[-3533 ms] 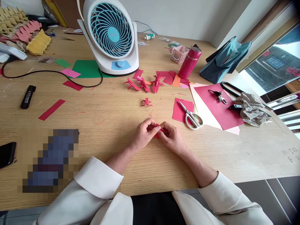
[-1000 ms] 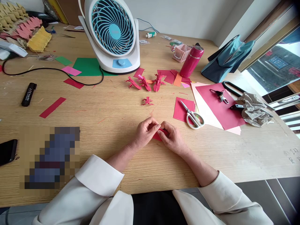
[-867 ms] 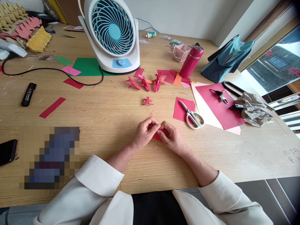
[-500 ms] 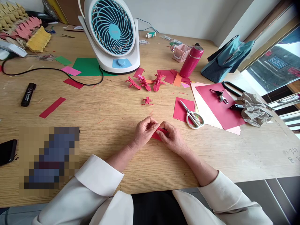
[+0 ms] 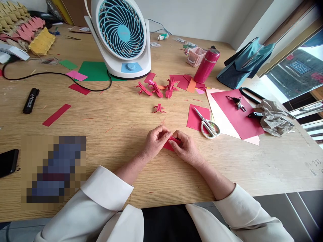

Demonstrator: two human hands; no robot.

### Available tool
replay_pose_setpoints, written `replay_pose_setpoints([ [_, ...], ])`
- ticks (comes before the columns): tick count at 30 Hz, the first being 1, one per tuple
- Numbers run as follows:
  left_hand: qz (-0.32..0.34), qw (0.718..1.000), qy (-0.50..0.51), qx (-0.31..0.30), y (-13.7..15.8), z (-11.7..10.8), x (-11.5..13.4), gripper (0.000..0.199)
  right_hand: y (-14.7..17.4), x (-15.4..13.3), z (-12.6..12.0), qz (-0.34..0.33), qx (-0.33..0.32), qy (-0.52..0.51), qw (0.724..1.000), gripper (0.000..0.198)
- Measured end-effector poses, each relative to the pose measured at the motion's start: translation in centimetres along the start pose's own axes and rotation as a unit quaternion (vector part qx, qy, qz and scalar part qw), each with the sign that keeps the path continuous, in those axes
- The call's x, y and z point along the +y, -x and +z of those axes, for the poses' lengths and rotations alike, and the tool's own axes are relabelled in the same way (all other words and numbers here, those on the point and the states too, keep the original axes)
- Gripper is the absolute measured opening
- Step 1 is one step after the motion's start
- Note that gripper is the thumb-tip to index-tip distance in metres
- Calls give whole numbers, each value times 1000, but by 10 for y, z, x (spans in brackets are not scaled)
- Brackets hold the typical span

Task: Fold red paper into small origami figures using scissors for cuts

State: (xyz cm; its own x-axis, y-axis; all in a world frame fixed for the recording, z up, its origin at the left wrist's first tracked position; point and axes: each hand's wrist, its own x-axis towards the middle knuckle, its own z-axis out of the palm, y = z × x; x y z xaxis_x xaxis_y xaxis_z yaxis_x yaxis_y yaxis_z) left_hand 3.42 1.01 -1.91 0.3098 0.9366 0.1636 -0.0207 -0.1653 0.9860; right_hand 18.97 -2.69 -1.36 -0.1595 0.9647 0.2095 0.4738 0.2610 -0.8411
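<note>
Between my hands is a small piece of red paper (image 5: 168,146), low over the wooden table and partly covered by my fingers. My left hand (image 5: 158,140) pinches its upper left side, thumb against fingers. On the right side, my right hand (image 5: 185,147) is closed on the same paper, its thumb laid across it. How the paper is folded is mostly hidden. Just beyond my hands sits a small red origami figure (image 5: 158,108). Farther back several more folded red figures (image 5: 156,90) lie in a row. White-handled scissors (image 5: 210,127) rest on red paper squares (image 5: 193,118) to the right.
A white and blue fan (image 5: 123,37) stands at the back, its black cord running left. Right of it are a red bottle (image 5: 207,66), a teal bag (image 5: 243,65) and large paper sheets (image 5: 233,117). A black marker (image 5: 30,101) and a red strip (image 5: 57,115) lie left.
</note>
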Motion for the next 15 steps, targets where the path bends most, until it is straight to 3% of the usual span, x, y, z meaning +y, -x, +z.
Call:
replay_pose_setpoints([
  [15, 0, 1000, -7, -12, 0, 0, -7, 22, 1, 5, -2, 12, 33, -10, 999, 18],
])
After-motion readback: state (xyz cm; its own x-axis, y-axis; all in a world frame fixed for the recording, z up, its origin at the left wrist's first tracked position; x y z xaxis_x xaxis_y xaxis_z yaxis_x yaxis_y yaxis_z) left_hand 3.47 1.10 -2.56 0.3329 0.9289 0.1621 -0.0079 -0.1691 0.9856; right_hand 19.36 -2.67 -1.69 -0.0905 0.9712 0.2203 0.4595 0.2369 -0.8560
